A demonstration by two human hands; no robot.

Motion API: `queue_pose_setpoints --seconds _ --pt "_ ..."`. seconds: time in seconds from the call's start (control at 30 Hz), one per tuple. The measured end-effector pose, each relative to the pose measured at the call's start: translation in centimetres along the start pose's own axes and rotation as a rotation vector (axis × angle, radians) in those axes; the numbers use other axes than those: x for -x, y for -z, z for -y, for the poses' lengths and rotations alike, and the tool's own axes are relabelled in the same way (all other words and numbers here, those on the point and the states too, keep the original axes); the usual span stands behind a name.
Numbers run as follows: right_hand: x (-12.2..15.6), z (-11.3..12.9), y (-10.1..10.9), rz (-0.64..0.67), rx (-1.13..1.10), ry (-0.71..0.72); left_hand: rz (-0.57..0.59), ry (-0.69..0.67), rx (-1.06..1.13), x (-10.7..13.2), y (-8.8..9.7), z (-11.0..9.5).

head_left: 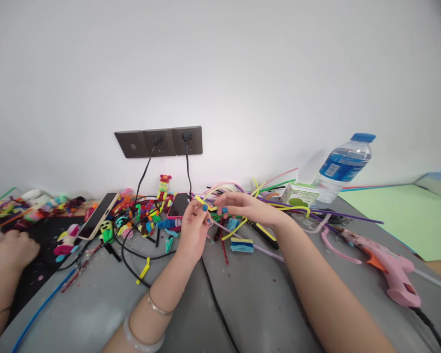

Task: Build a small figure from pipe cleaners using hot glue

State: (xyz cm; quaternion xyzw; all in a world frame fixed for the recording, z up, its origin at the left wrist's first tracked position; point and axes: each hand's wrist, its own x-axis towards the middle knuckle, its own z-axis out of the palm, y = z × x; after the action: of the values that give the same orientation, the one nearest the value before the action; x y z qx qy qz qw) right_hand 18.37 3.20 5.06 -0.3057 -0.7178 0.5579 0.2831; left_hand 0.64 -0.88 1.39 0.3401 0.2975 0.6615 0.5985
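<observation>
Left hand (193, 228) in the head view is raised over the table (250, 304), thumb and fingers pinched on a yellow strip (200, 200). Right hand (248, 208) comes in from the other side, fingers bent, their tips close to the strip's right end; whether they touch it I cannot tell. A bracelet (159, 305) and a pale bangle (141, 339) ring the left forearm.

Below the right hand lie a blue bundle (241, 246) and coloured pipe cleaners (264, 251). A carton (300, 195) and a bottle (341, 169) with a blue cap are farther right, with a pink glue gun (393, 274) nearer the right edge and green paper (400, 215) behind it.

Left of the hands, small fuzzy figures crowd the table: a red and yellow bear (164, 186) stands by the wall (220, 88), a green figure (106, 232) near a phone (100, 215). Two plugs sit in the sockets (130, 143), and a black cord (217, 305) runs between the forearms. At far left, a co-worker's hand (20, 250) is blurred.
</observation>
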Motion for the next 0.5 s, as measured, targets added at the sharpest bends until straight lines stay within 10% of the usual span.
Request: queue_pose_setpoints --seconds 0.5 --pt "0.75 0.01 0.92 -0.029 -0.081 -0.040 0.070 0.177 0.138 0.24 0.09 0.10"
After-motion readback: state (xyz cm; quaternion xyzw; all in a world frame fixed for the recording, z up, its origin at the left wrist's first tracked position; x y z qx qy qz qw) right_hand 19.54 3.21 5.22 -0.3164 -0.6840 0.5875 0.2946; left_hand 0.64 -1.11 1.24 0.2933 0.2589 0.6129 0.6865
